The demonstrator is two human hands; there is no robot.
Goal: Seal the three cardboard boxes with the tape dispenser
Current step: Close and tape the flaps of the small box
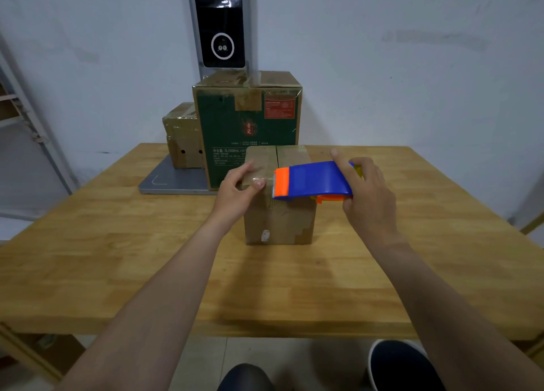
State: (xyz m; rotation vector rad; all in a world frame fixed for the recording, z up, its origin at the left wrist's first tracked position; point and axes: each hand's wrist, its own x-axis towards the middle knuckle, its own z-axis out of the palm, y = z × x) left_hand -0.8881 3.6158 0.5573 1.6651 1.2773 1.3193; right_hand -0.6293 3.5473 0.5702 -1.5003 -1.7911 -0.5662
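Three cardboard boxes stood on the wooden counter (117, 258) as I watched. The front box (279, 220), plain brown, sat near the middle of the counter, its two top flaps meeting in a seam that ran away from the person. Just behind it stood a taller green box (247, 120) with printed text and a red label. A smaller brown box (182, 134), wrapped in glossy tape, stood to the left of the green one. Both rear boxes rested on a flat grey platform (170, 181), from which a pole carrying a black screen (220, 23) rose against the pale wall.

The left hand (238, 190) gripped the front box at its near top edge, fingers curled over the top. Its thumb pressed a clear strip of tape (260, 181) down at that edge. The right hand (365, 193) was clamped round the blue and orange tape dispenser (315, 180), fingers over its back and thumb underneath. The dispenser was held level over the near right part of the box top. Its orange toothed end pointed left, close to the left thumb. Whether the dispenser touched the cardboard I could not tell. Below the counter's near edge showed a dark shoe (403, 364) on the floor.
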